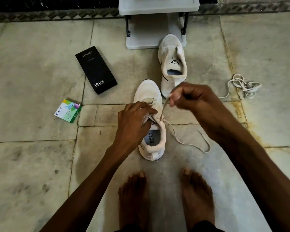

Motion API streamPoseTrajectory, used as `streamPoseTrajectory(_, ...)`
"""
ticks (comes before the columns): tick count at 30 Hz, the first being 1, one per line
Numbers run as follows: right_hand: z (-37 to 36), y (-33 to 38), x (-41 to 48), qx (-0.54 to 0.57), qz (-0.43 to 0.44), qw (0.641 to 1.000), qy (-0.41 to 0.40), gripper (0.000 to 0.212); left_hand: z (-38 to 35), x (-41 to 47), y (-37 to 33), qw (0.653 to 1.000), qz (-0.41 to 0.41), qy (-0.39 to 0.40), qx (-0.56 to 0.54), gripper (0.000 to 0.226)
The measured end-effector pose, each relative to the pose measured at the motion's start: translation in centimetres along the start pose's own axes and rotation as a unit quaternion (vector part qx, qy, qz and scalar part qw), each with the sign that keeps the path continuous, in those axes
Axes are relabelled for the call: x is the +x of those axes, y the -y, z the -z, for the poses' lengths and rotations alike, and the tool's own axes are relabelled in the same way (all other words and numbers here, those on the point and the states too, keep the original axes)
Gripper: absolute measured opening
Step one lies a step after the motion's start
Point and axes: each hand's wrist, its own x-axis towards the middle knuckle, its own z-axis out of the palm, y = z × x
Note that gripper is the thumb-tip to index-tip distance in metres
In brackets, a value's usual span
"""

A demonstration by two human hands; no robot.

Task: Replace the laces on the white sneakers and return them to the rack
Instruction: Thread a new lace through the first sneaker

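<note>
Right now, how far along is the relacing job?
Done: the far sneaker has no lace; a loose lace bundle lies on the floor. In hand: the near sneaker is partly laced; the right hand pulls one end of its lace while the left hand pinches it at the eyelets. Left: finish it, lace the far one, return both to the rack.

I am seeing open floor stretching left of the near sneaker. The far sneaker is sitting between it and the rack, blocking the straight way. A black box and a small green box are lying farther left. The near sneaker's lace is trailing right, with a lace pile lying beyond.
</note>
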Motion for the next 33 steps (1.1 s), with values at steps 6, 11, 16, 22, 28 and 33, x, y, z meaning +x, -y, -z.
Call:
streamPoseTrajectory(6, -0.6, 1.7, -0.4, 0.192, -0.098, 0.976, 0.021, 0.030, -0.3, 0.2, 0.0, 0.996, 0.002, 0.006, -0.088, 0.038)
streamPoseTrajectory(11, 0.0, -1.6, -0.4, -0.267, -0.216, 0.939, -0.037, 0.056, -0.1, -0.9, -0.2, 0.989, 0.038, -0.048, -0.133, 0.047)
streamPoseTrajectory(16, -0.8, -4.8, -0.8, -0.516, -0.175, 0.836, -0.061, 0.031, -0.2, -1.6, -0.4, 0.986, 0.069, -0.078, -0.130, 0.039)
streamPoseTrajectory(22, -2.8, -4.2, 0.3, -0.441, -0.056, 0.896, -0.013, 0.031, -0.5, -1.7, -0.4, 0.979, 0.102, -0.084, -0.159, 0.040)
streamPoseTrajectory(28, -3.7, -3.8, 0.8, -0.421, -0.066, 0.904, -0.014, 0.023, -0.4, -1.6, 0.0, 0.976, 0.090, -0.078, -0.180, 0.029)
streamPoseTrajectory(33, -3.3, -3.7, 1.1, -0.399, -0.096, 0.912, -0.003, 0.019, 0.0, -1.5, 0.6, 0.963, 0.112, -0.060, -0.238, 0.029)
